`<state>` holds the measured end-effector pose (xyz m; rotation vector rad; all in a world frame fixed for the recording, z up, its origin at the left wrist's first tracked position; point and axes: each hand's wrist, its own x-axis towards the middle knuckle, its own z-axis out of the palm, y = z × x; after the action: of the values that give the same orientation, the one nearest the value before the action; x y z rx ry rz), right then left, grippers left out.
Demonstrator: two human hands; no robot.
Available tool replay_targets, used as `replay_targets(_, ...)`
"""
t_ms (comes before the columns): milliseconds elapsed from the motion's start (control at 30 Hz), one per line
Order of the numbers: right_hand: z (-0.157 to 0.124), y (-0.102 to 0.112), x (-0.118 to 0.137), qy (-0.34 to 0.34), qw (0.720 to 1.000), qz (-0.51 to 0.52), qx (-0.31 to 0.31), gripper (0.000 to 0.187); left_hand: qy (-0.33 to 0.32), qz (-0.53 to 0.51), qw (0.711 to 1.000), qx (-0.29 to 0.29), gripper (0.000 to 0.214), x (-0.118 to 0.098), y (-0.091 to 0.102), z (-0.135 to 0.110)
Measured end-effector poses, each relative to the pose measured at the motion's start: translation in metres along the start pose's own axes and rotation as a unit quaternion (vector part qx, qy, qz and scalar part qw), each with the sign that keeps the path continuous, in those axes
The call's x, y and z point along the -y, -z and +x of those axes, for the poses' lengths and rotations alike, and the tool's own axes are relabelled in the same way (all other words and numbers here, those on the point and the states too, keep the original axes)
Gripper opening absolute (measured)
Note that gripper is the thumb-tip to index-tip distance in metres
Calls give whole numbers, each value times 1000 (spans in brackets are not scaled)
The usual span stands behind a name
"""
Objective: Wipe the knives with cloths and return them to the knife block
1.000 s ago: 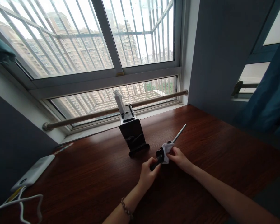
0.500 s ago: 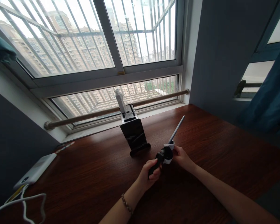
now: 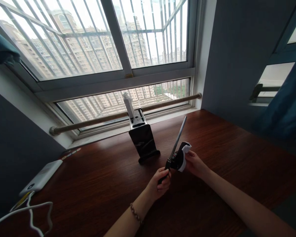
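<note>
My left hand (image 3: 160,182) is closed round the black handle (image 3: 166,169) of a tool with a long, slim grey rod (image 3: 179,136). The rod slants up and to the right, above the table. Beside its lower end is a rounded black piece (image 3: 179,160) with a small mark on it; I cannot tell whether it is joined to the handle. My right hand (image 3: 196,163) pinches a white cloth or tissue (image 3: 186,151) against the right side of that black piece. Some right fingers are hidden behind the cloth.
A black stand (image 3: 143,141) with a silvery top stands on the brown wooden table (image 3: 101,177) near the window. Something wrapped in white (image 3: 128,104) sticks up from it. At left lie a white box-shaped device (image 3: 41,177) and white cables (image 3: 31,212). A rail (image 3: 162,102) crosses the window.
The rod has tilted more upright and shifted left, and now stands clear of the white cloth. The black piece and cloth have turned in my right hand and risen slightly.
</note>
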<state>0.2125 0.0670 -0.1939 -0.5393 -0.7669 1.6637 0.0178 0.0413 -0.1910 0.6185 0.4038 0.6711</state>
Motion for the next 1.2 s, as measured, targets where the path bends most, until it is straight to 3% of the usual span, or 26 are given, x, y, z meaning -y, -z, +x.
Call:
replay_targets(167, -5, -3, -9, -36, 993, -110, 29, 22, -6, 133, 990, -40, 21, 5, -9, 3)
replay_targets(367, -7, -5, -8, -24, 977, -205, 52, 20, -45, 331, 937, -100, 35, 10, -9, 8)
replay_targets(433, -5, -4, -8, -16, 974, -220, 53, 20, -73, 412, 897, -145, 37, 13, -10, 8)
replay_targets(600, -5, -5, -13, -23, 983, -179, 37, 22, -205, 598, 733, -250, 26, 15, -22, 0)
replay_targets(667, -6, -7, -13, -26, 985, -165, 39, 23, -220, 617, 713, -249, 24, 13, -25, -2)
replay_targets(733, -7, -8, -13, -28, 986, -157, 41, 22, -222, 611, 723, -234, 23, 11, -24, -3)
replay_targets(800, -7, -8, -11, -28, 986, -159, 41, 21, -213, 578, 756, -221, 24, 10, -19, 0)
replay_targets(967, -6, -7, -10, -8, 982, -184, 34, 22, -107, 350, 913, -177, 32, 9, -9, 6)
replay_targets(1033, -5, -8, -9, -15, 984, -174, 33, 21, -79, 240, 958, -135, 33, 7, -9, 6)
replay_targets(1100, -5, -10, -9, -28, 987, -154, 27, 20, -62, 164, 980, -95, 31, 6, -11, 4)
replay_targets(1200, -6, -13, -8, -39, 992, -121, 15, 21, -43, 127, 989, -68, 24, 3, -11, 2)
